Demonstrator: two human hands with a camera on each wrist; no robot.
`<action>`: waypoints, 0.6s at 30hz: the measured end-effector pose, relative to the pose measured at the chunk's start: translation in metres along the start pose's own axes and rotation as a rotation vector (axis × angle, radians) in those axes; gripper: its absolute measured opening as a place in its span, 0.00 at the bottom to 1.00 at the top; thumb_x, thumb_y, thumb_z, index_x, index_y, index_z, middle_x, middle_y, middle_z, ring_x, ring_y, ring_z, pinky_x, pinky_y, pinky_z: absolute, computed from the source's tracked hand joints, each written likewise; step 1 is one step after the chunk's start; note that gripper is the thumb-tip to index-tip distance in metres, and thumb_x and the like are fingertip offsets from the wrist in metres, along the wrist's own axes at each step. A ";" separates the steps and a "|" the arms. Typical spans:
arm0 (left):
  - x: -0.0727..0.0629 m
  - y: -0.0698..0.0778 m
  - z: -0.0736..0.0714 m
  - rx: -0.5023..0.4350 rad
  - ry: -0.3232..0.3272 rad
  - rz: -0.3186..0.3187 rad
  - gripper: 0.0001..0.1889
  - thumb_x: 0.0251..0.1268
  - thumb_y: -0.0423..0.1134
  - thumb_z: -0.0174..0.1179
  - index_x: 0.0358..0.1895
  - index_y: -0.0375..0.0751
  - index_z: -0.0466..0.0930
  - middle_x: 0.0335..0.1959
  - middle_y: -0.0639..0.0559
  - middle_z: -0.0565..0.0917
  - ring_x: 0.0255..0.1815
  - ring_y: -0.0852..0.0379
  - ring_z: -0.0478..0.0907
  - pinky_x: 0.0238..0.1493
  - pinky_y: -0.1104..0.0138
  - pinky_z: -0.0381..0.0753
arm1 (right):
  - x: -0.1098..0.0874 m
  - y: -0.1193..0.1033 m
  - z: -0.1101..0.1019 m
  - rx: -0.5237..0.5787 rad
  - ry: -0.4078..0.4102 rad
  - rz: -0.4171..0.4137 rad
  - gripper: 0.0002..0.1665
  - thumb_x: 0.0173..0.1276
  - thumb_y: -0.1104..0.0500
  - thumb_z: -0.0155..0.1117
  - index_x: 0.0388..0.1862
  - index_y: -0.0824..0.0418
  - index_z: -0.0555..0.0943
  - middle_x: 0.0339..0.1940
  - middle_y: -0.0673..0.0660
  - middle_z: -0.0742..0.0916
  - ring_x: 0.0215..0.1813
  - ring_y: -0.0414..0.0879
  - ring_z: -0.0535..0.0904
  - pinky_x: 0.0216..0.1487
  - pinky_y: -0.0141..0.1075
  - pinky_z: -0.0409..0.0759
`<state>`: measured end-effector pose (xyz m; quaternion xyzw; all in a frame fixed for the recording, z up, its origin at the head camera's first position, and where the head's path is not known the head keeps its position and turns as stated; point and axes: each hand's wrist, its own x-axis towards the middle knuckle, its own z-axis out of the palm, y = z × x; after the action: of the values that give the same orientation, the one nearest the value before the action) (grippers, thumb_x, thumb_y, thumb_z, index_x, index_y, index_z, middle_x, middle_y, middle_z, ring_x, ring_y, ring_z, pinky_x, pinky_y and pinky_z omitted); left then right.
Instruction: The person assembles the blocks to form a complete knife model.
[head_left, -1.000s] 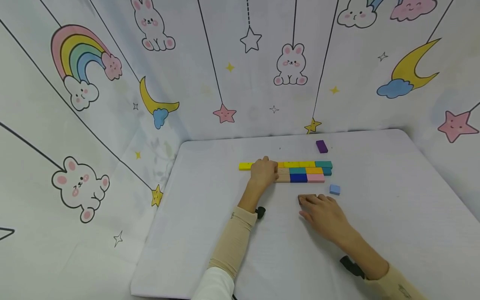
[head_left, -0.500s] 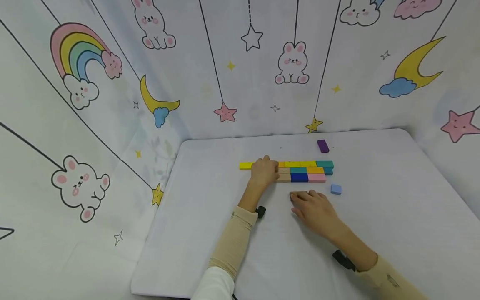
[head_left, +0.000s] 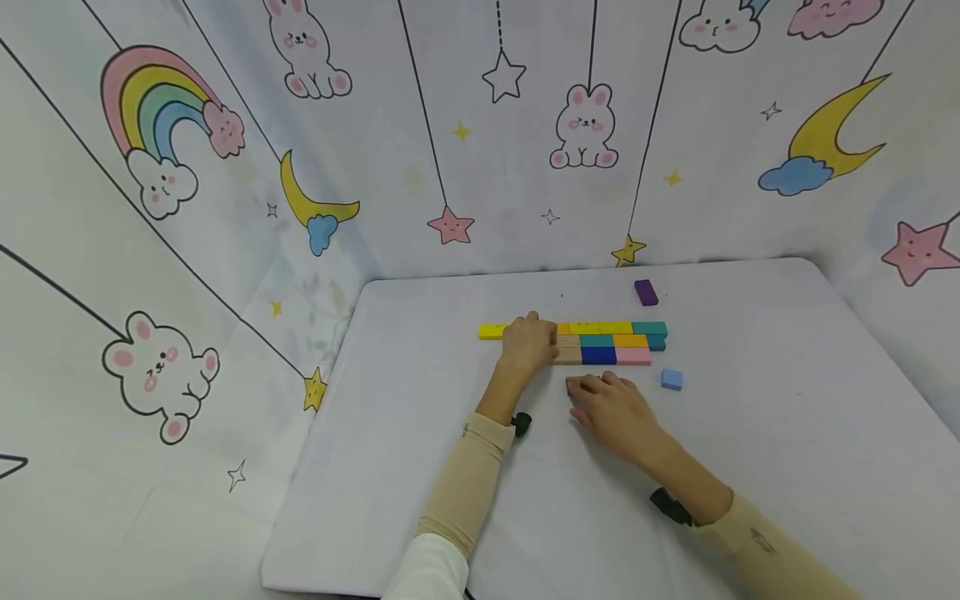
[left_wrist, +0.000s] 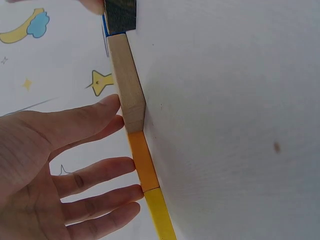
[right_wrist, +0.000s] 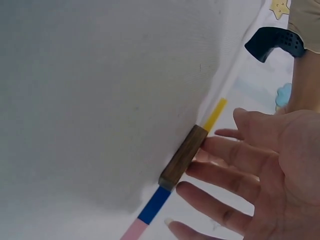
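On the left part of the rows of coloured blocks rests my left hand (head_left: 528, 343). In the left wrist view its fingertips touch the side of a pale wooden block (left_wrist: 128, 75) and an orange block (left_wrist: 143, 162), with a yellow block (left_wrist: 160, 215) beyond. My right hand (head_left: 618, 417) lies in front of the rows, fingertips on a dark brown wooden block (head_left: 573, 385). The right wrist view has its fingers extended along that brown block (right_wrist: 183, 156), thumb apart from it. A dark blue block (head_left: 598, 356) and a pink block (head_left: 633, 357) are in the front row.
A light blue block (head_left: 672, 379) lies to the right of the rows. Behind them is a purple block (head_left: 646, 292). The white table (head_left: 360, 467) meets a cartoon-printed cloth wall (head_left: 510, 183) at its back edge.
My right hand has slid the brown block to the left and slightly away from me, closer to the front row. My left hand has stayed on the rows.
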<state>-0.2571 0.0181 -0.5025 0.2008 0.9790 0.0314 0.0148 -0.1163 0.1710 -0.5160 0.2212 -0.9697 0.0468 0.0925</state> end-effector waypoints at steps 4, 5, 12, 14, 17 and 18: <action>-0.001 0.000 -0.001 0.007 0.003 -0.003 0.09 0.69 0.55 0.69 0.42 0.57 0.87 0.42 0.54 0.80 0.41 0.55 0.77 0.41 0.63 0.81 | 0.007 -0.003 0.002 -0.009 0.005 -0.004 0.27 0.70 0.49 0.75 0.64 0.59 0.85 0.55 0.59 0.88 0.47 0.55 0.78 0.50 0.49 0.85; -0.001 0.000 -0.001 0.009 0.003 -0.002 0.09 0.69 0.55 0.69 0.42 0.57 0.86 0.42 0.54 0.80 0.41 0.55 0.77 0.41 0.63 0.81 | 0.009 -0.004 0.002 -0.013 0.008 -0.008 0.27 0.70 0.48 0.75 0.63 0.59 0.85 0.55 0.59 0.88 0.47 0.55 0.78 0.50 0.49 0.85; 0.000 0.000 -0.001 0.019 -0.002 -0.001 0.09 0.70 0.56 0.69 0.42 0.57 0.86 0.42 0.55 0.80 0.41 0.56 0.77 0.40 0.63 0.81 | 0.018 -0.008 0.004 -0.031 0.004 -0.016 0.26 0.70 0.48 0.74 0.62 0.59 0.85 0.54 0.59 0.88 0.46 0.55 0.77 0.49 0.47 0.84; 0.000 0.000 -0.001 0.020 -0.001 -0.001 0.09 0.70 0.56 0.69 0.42 0.57 0.86 0.41 0.55 0.80 0.40 0.56 0.77 0.40 0.63 0.81 | 0.021 -0.009 0.004 -0.030 0.002 -0.016 0.26 0.70 0.48 0.74 0.62 0.59 0.86 0.53 0.59 0.87 0.46 0.54 0.76 0.48 0.47 0.84; 0.001 0.000 0.000 0.021 -0.005 -0.003 0.09 0.70 0.56 0.68 0.42 0.58 0.86 0.41 0.55 0.79 0.40 0.56 0.76 0.40 0.63 0.81 | 0.024 -0.010 0.004 -0.030 -0.006 -0.014 0.26 0.70 0.48 0.74 0.62 0.59 0.86 0.52 0.59 0.87 0.44 0.54 0.75 0.47 0.46 0.83; 0.001 0.000 0.000 0.022 -0.005 -0.002 0.09 0.70 0.56 0.68 0.42 0.58 0.86 0.41 0.55 0.79 0.40 0.56 0.76 0.40 0.63 0.81 | 0.025 -0.010 0.004 -0.031 -0.011 -0.013 0.26 0.71 0.48 0.74 0.62 0.59 0.86 0.51 0.59 0.87 0.44 0.54 0.75 0.48 0.47 0.83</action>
<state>-0.2577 0.0181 -0.5026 0.2001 0.9794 0.0203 0.0151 -0.1350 0.1510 -0.5142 0.2262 -0.9693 0.0298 0.0911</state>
